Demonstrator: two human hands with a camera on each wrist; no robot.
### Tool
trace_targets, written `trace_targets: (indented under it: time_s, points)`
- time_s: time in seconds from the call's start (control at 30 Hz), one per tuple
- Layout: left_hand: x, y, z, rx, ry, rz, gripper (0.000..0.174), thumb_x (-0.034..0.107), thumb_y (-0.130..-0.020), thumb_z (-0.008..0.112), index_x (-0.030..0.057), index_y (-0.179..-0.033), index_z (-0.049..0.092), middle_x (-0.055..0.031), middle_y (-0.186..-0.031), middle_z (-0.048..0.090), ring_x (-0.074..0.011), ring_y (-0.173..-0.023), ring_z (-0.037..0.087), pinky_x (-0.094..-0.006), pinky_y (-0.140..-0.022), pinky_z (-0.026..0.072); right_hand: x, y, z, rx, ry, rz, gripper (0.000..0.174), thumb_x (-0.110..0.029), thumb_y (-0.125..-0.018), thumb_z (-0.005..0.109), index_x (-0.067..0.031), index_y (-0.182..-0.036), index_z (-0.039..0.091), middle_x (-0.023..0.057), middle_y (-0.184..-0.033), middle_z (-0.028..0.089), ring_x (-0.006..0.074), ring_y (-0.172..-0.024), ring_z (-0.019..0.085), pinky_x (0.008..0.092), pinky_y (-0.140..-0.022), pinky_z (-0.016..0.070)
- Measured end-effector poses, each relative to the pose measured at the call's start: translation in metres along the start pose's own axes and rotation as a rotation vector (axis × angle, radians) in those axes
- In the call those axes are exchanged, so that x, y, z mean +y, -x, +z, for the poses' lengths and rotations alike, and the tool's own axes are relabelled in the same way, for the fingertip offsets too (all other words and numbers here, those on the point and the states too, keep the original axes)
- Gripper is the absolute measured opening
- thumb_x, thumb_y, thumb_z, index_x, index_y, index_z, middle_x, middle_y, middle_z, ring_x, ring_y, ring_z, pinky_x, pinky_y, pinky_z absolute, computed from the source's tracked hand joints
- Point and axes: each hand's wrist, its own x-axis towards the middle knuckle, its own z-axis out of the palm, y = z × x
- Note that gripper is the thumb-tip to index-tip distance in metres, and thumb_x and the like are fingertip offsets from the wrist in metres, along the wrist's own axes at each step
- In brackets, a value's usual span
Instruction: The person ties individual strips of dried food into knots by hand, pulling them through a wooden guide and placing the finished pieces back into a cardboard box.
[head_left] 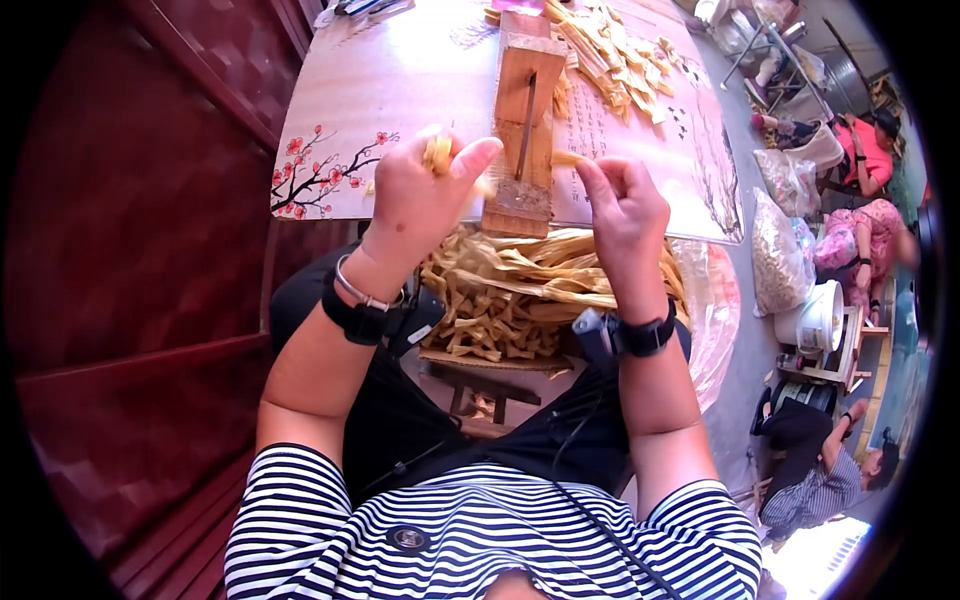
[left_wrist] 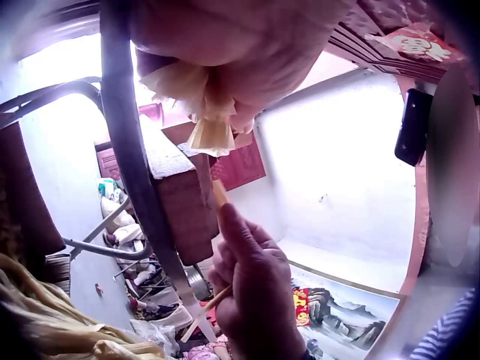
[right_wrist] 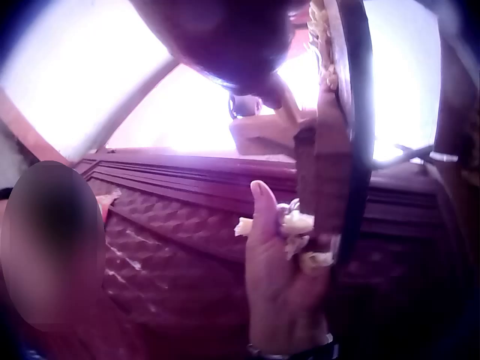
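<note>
My left hand (head_left: 425,190) grips a small bundle of pale dried strips (head_left: 437,152) just left of a wooden block (head_left: 525,120) with a thin metal blade standing in its slot. In the left wrist view the bundle (left_wrist: 206,112) fans out below that palm. My right hand (head_left: 620,200) pinches one strip (head_left: 567,158) beside the block's right side; that strip (left_wrist: 219,193) points up against the block (left_wrist: 180,195). The right wrist view shows the left hand (right_wrist: 277,292) holding the strips (right_wrist: 296,225) next to the block (right_wrist: 322,172).
A table (head_left: 400,90) with a plum-blossom cover carries the block and a heap of cut strips (head_left: 610,50) at its far end. A tray of long strips (head_left: 520,290) lies below the table's edge, on my lap. Dark red panels stand left. Several people (head_left: 860,150) sit on the right.
</note>
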Motion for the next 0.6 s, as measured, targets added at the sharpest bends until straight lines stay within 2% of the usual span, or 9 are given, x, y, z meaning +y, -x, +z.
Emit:
trace_targets:
  time_s: [0.1,0.17,0.23,0.27,0.37,0.43,0.47,0.5,0.6]
  points:
    - [0.005,0.017,-0.006,-0.006,0.064,0.163,0.014,0.012,-0.088,0.064,-0.0019,-0.083,0.064,-0.0116,-0.073,0.063,-0.0143,-0.066,0.061,-0.0293,-0.062,0.0496,-0.023,0.018,-0.007,-0.053,-0.155,-0.192,0.015,-0.010,-0.083,0.073,-0.0017,-0.087,0.061,0.0036,-0.064,0.061,0.0066,-0.053,0.053,0.0230,-0.046,0.0426]
    - [0.016,0.023,-0.003,0.020,0.271,0.404,0.012,0.009,-0.087,0.063,-0.0031,-0.084,0.064,-0.0132,-0.078,0.064,-0.0162,-0.069,0.062,-0.0301,-0.063,0.0499,-0.031,0.021,-0.012,-0.179,-0.165,-0.439,0.015,-0.005,-0.078,0.074,-0.0055,-0.086,0.061,0.0078,-0.068,0.061,0.0177,-0.053,0.058,0.0281,-0.047,0.0443]
    - [0.025,0.030,0.002,-0.008,0.255,0.561,0.010,0.005,-0.086,0.062,-0.0050,-0.086,0.064,-0.0149,-0.081,0.065,-0.0203,-0.070,0.063,-0.0308,-0.063,0.0499,-0.036,0.024,-0.010,-0.192,-0.162,-0.562,0.016,-0.006,-0.076,0.074,-0.0068,-0.086,0.062,0.0082,-0.065,0.058,0.0209,-0.053,0.057,0.0307,-0.047,0.0436]
    - [0.017,0.037,0.003,-0.116,0.284,0.478,0.008,0.004,-0.086,0.062,-0.0038,-0.083,0.064,-0.0142,-0.079,0.065,-0.0214,-0.067,0.063,-0.0306,-0.062,0.0497,-0.037,0.022,-0.012,-0.222,-0.175,-0.632,0.016,-0.008,-0.076,0.075,-0.0071,-0.086,0.062,0.0075,-0.065,0.057,0.0206,-0.053,0.056,0.0314,-0.046,0.0430]
    - [0.034,0.042,-0.006,-0.487,0.229,-0.116,0.012,0.009,-0.085,0.063,0.0004,-0.076,0.063,-0.0133,-0.066,0.062,-0.0200,-0.056,0.059,-0.0324,-0.054,0.0465,-0.045,0.017,-0.018,-0.320,-0.289,-0.815,0.021,-0.017,-0.076,0.076,-0.0075,-0.085,0.060,0.0051,-0.062,0.056,0.0202,-0.047,0.054,0.0312,-0.043,0.0404]
    - [0.025,0.042,0.003,-0.732,0.197,0.033,0.018,0.014,-0.085,0.065,0.0004,-0.074,0.063,-0.0115,-0.064,0.060,-0.0170,-0.054,0.055,-0.0324,-0.052,0.0450,-0.047,0.018,-0.022,-0.350,-0.350,-0.840,0.018,-0.018,-0.077,0.075,-0.0078,-0.079,0.061,0.0048,-0.059,0.055,0.0196,-0.045,0.053,0.0304,-0.043,0.0394]
    - [0.025,0.045,0.002,-0.934,0.142,0.110,0.022,0.020,-0.087,0.065,0.0006,-0.075,0.064,-0.0077,-0.063,0.059,-0.0120,-0.057,0.053,-0.0293,-0.055,0.0458,-0.042,0.012,-0.027,-0.359,-0.321,-0.793,0.017,-0.018,-0.078,0.074,-0.0079,-0.075,0.060,0.0051,-0.059,0.055,0.0192,-0.046,0.054,0.0301,-0.044,0.0393]
    - [0.029,0.049,-0.001,-1.269,0.384,0.026,0.020,0.022,-0.089,0.066,0.0018,-0.087,0.069,-0.0032,-0.067,0.061,-0.0076,-0.063,0.052,-0.0257,-0.060,0.0461,-0.038,0.008,-0.033,-0.370,-0.295,-0.739,0.018,-0.018,-0.079,0.072,-0.0081,-0.070,0.060,0.0053,-0.058,0.056,0.0187,-0.046,0.054,0.0298,-0.044,0.0391]
    - [0.043,0.046,-0.018,-1.177,0.742,-0.215,0.025,0.018,-0.091,0.064,0.0045,-0.111,0.068,0.0014,-0.083,0.064,-0.0050,-0.071,0.053,-0.0222,-0.065,0.0450,-0.040,0.016,-0.031,-0.447,-0.376,-0.329,0.018,-0.017,-0.084,0.069,-0.0009,-0.076,0.064,0.0106,-0.061,0.058,0.0207,-0.049,0.055,0.0299,-0.048,0.0415]
